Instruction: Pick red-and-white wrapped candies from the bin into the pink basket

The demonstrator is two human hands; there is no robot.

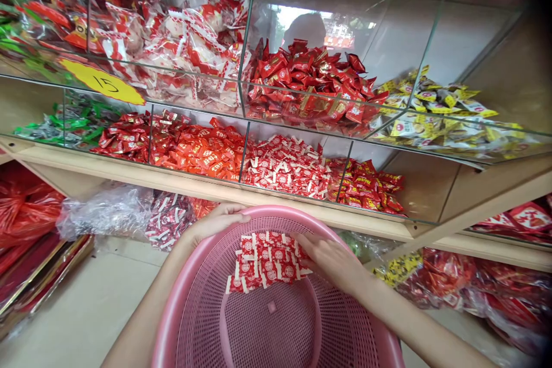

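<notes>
A pink plastic mesh basket is tilted toward me in front of the shelves. My left hand is closed over the basket's rim at its far left side. My right hand reaches inside over the right wall. Its curled fingers are at the right edge of a cluster of red and white wrapped candies, and some fingertips are hidden behind the packets. Below the candies the mesh bottom of the basket shows. Just beyond the rim, a glass compartment holds a pile of similar red and white candies.
Glass-fronted shelves hold red candies, orange-red packets, yellow packets and green-wrapped ones. A yellow tag reads 15. Under the wooden shelf edge lie plastic bags and bagged goods.
</notes>
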